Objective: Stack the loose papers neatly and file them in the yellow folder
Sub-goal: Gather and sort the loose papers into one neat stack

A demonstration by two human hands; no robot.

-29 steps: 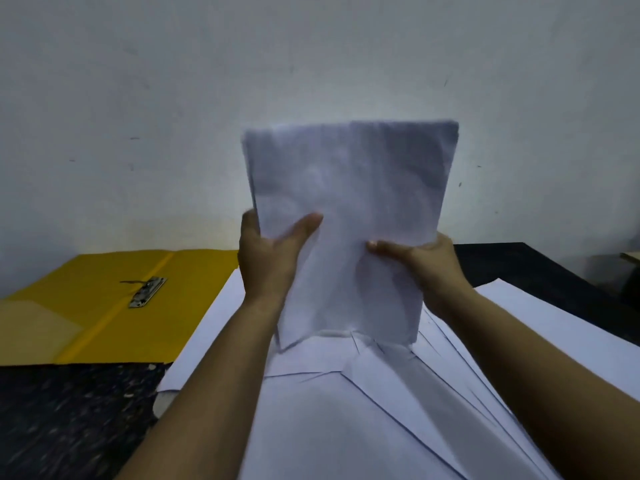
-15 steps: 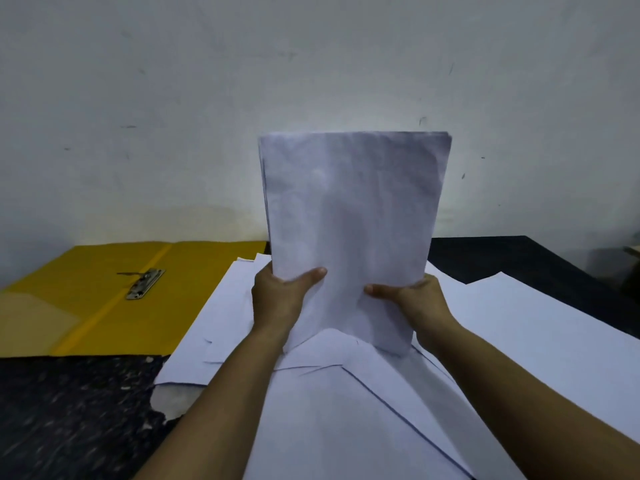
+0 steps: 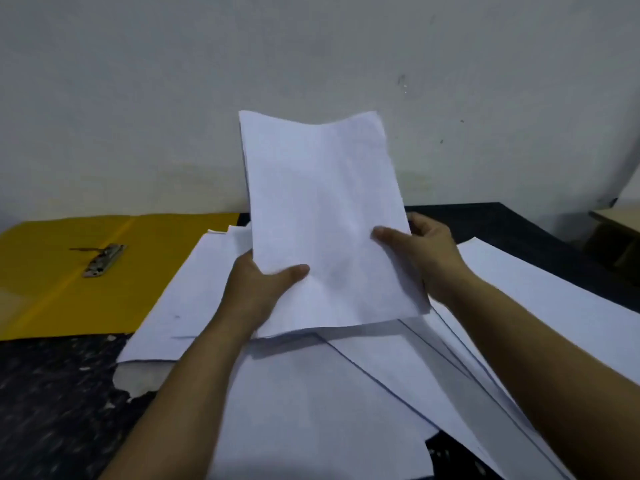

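I hold a thin stack of white papers [image 3: 322, 209] tilted up in front of me, its lower edge just above the table. My left hand [image 3: 256, 289] grips its lower left side, thumb on the front. My right hand [image 3: 422, 258] grips the right edge, thumb on the front. Under the stack, more loose white sheets [image 3: 311, 403] lie fanned over the dark table. The yellow folder [image 3: 62, 271] lies open flat at the left, with its metal clip [image 3: 102, 259] near the spine.
A pale wall stands right behind the table. The dark speckled tabletop [image 3: 52, 410] shows at the front left. A large white sheet [image 3: 554, 296] reaches toward the right edge. A brown boxy object [image 3: 613, 237] sits past the table's right corner.
The held stack has come down and tipped back from upright. My hands moved lower, and my right hand slid up along the right edge.
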